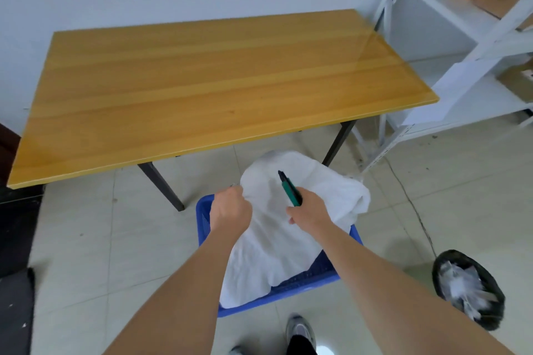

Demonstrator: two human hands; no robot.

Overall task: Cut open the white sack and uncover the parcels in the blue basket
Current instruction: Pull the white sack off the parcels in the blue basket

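Note:
A white sack (288, 228) fills the blue basket (305, 282) on the tiled floor and bulges above its rim. My left hand (229, 210) is clenched on the sack's upper left edge. My right hand (310, 207) grips a green and black utility knife (290, 187), whose tip points up and away over the middle of the sack. No parcels are visible; the sack covers the basket's inside.
A wooden table (202, 89) on dark legs stands just beyond the basket. White metal shelving (467, 46) with cardboard boxes is at the right. A black-lined waste bin (470, 288) sits on the floor at the lower right. My shoe (300, 331) is below the basket.

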